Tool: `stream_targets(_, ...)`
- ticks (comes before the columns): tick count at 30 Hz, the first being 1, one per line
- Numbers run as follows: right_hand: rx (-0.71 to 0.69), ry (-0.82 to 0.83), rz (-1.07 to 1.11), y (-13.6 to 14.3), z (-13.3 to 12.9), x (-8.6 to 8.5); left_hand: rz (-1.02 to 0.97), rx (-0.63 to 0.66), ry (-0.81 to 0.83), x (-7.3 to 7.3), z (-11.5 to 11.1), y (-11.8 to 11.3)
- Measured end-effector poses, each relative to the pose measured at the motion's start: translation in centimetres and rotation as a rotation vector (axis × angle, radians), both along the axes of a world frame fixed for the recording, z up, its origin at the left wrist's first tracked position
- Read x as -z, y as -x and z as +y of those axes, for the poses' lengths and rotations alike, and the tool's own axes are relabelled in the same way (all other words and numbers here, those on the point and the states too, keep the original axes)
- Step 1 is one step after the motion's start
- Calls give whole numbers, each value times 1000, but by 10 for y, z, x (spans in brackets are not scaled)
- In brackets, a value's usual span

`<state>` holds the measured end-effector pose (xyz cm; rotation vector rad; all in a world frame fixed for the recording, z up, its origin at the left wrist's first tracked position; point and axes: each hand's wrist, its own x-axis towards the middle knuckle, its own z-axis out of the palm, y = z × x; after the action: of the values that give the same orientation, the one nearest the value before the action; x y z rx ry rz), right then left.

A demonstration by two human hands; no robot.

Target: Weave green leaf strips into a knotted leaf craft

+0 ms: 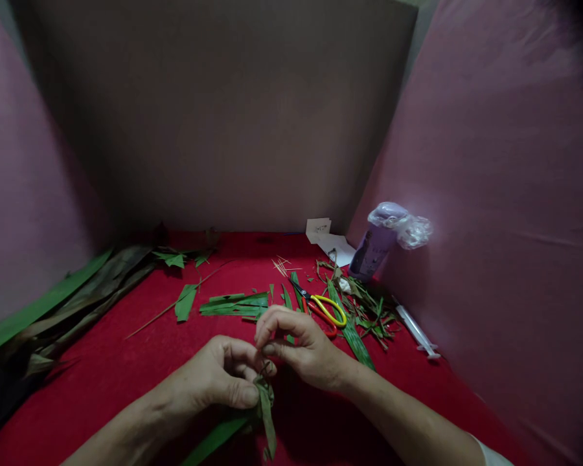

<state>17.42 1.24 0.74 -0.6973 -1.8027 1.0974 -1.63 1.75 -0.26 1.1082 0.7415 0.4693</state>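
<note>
Pinched between the thumb and fingers of my left hand (223, 375) is a bundle of folded leaf (267, 414), partly dull brown-green. A long green leaf strip (218, 440) runs from under that hand toward the bottom edge. My right hand (301, 346) is closed just above the bundle, thumb against the fingers; thin stalks rise toward its fingertips, but what it grips is too small to make out. Beyond the right hand lie scissors (320, 307) with one yellow and one red handle. Cut green leaf strips (236, 304) lie on the red cloth in front of both hands.
Large leaves (78, 304) stretch along the left wall. A thin stick (170, 307) and several toothpicks (282, 265) lie on the red cloth. At right are leaf scraps (369, 310), a syringe (418, 333) and a purple cup (374, 249) topped with clear plastic; white cards (337, 249) lie behind.
</note>
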Motion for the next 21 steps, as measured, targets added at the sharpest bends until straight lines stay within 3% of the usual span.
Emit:
stream_targets(3, -13, -20, -27, 0, -2, -2, -35, 43, 40, -2, -4, -2)
stream_targets(6, 3, -67, -45, -1, -3, -4, -66, -1, 43, 0, -4, -2)
stream_targets(11, 56, -108, -84, -6, -2, -10, -18, -91, -89, 0, -1, -1)
stream_targets(13, 120, -67, -97, -8, -2, -12, 33, -123, -202, -5, -4, -1)
stream_targets(16, 162, -40, -139, -7, -4, -14, 238, -224, -581, -12, -10, -3)
stream_targets(18, 165, -109, -193, -4, -8, -14, 371, -268, -840, -14, -14, -4)
stream_targets(21, 237, -293, -296, 3, -16, -14, 471, -264, -1052, -13, -17, -4)
